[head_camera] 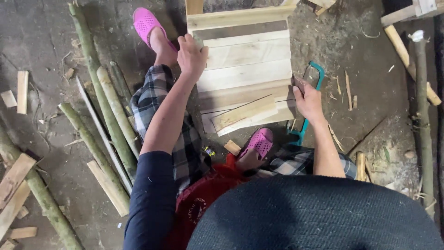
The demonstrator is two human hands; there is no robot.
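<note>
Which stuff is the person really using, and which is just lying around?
In use:
- slatted wooden panel, gripped by the left hand and right hand
- loose slat on it

Lying about:
- green-framed saw
- bamboo poles
- wood offcuts

My left hand (pixel 191 55) grips the left edge of the pale slatted wooden panel (pixel 245 69) on the dirt floor; my right hand (pixel 307 99) touches its right edge, beside a teal-framed hacksaw (pixel 311 99); green bamboo poles (pixel 108 109) lie left.
</note>
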